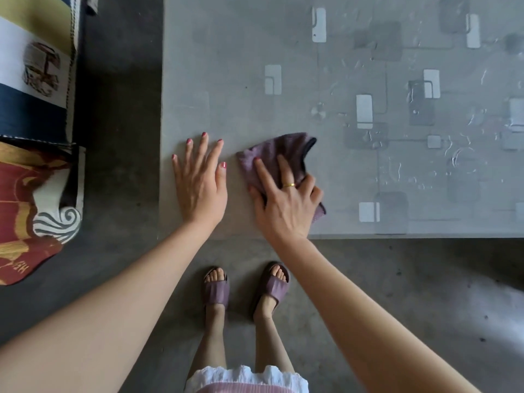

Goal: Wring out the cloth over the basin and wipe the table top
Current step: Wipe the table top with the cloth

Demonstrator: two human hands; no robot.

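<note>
A mauve cloth point(279, 153) lies crumpled on the grey patterned table top point(340, 80), near its front left corner. My right hand point(286, 199) presses down on the cloth, its fingers spread and partly curled over the folds. Left of it, my left hand point(200, 182) rests flat on the bare table top with straight, spread fingers, a short gap from the cloth. Wet streaks and droplets glisten on the right part of the table. No basin is in view.
The table's front edge runs just below my hands and its left edge is beside my left hand. Grey concrete floor point(119, 137) surrounds it. A seat with patterned cushions point(34, 109) stands at the far left. My feet in mauve slippers point(243, 287) stand close to the table.
</note>
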